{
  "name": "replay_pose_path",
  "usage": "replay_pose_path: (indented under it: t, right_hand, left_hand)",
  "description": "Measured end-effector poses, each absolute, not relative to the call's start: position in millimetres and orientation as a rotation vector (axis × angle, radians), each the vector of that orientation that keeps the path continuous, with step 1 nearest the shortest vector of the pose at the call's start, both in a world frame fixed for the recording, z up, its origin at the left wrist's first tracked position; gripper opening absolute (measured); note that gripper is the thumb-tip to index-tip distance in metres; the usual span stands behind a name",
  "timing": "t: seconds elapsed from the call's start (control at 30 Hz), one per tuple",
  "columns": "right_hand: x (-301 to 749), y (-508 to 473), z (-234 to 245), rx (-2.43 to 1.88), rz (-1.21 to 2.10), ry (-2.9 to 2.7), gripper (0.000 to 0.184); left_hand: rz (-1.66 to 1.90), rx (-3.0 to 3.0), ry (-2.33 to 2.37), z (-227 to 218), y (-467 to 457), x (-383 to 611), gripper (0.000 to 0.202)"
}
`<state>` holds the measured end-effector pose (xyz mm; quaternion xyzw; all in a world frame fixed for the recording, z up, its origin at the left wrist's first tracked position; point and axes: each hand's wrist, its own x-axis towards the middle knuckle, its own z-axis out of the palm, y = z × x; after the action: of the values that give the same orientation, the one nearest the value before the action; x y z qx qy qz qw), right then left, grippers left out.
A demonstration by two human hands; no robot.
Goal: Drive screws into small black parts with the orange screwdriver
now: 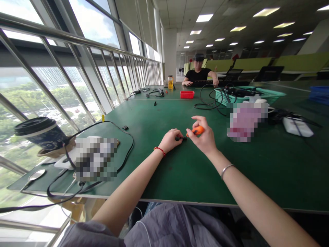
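My right hand [205,137] grips the orange handle of a screwdriver [198,130], its tip pointing left and down. Beside it, my left hand [171,140] pinches a small black part [183,138] against the green tabletop [159,171]. The screwdriver's tip meets or nearly meets that part; the exact contact is too small to make out. A red cord bracelet circles my left wrist, and a silver bangle my right one.
At left stand a paper coffee cup [42,133], a blurred-out item [96,157] and looping black cables. A red tray [187,94] lies ahead, a teal basket [272,95] with cables to the right. Across the table sits another person [197,73]. A metal railing [77,44] borders the left.
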<state>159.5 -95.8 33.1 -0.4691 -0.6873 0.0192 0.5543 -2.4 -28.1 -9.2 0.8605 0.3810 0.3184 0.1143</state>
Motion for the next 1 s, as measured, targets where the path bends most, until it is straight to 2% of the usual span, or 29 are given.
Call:
replay_pose_path:
  t: [0.1, 0.27, 0.43, 1.0]
  right_hand:
    - [159, -98, 35, -1.177, 0.096, -1.667, 0.023]
    - [157, -101, 35, -1.108, 0.073, -1.691, 0.015]
    - [162, -101, 35, -1.076, -0.005, -1.614, 0.018]
    - [168, -97, 34, -1.095, 0.054, -1.533, 0.017]
  left_hand:
    - [0.934, 2.538, 1.101, -8, -29, -2, 0.002]
    - [0.927, 2.531, 1.111, -7, -29, -1, 0.002]
    - [0.911, 2.504, 1.116, -7, -28, -2, 0.005]
    - [0.883, 2.462, 1.127, -6, -28, -2, 0.006]
